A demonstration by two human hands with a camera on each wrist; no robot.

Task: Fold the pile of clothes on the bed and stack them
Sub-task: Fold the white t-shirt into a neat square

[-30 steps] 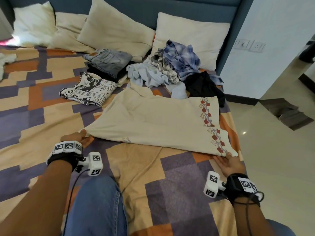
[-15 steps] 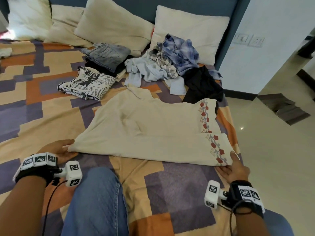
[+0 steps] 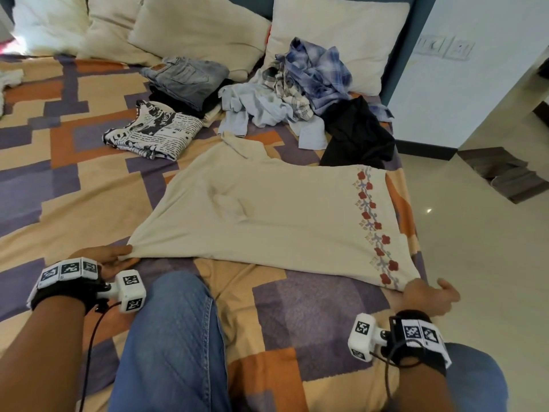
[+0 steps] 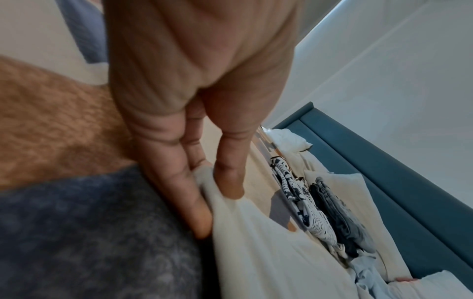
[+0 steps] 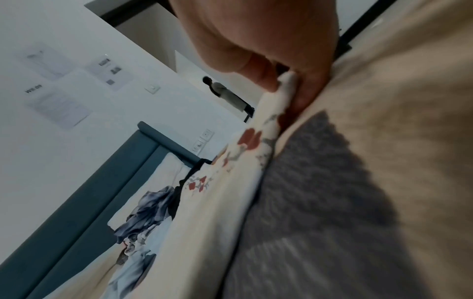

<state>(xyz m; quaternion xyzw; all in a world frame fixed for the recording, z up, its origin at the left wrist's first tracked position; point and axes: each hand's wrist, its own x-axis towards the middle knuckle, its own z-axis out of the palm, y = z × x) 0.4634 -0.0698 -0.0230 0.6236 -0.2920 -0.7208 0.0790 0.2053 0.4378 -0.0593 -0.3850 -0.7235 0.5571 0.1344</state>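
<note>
Both hands pinch the cream embroidered garment at the bed's near edge: left hand, right hand.

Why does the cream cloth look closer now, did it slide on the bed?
Yes. The cream cloth slid toward the person; its near edge now lies further from the newspaper-print shirt, pulled by both hands.

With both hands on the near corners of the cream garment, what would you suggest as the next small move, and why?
Probably lift both near corners and carry them away, toward the far edge, to fold the cream garment in half. It lies spread flat, the left hand pinches one near corner and the right hand pinches the floral-bordered one.
</note>
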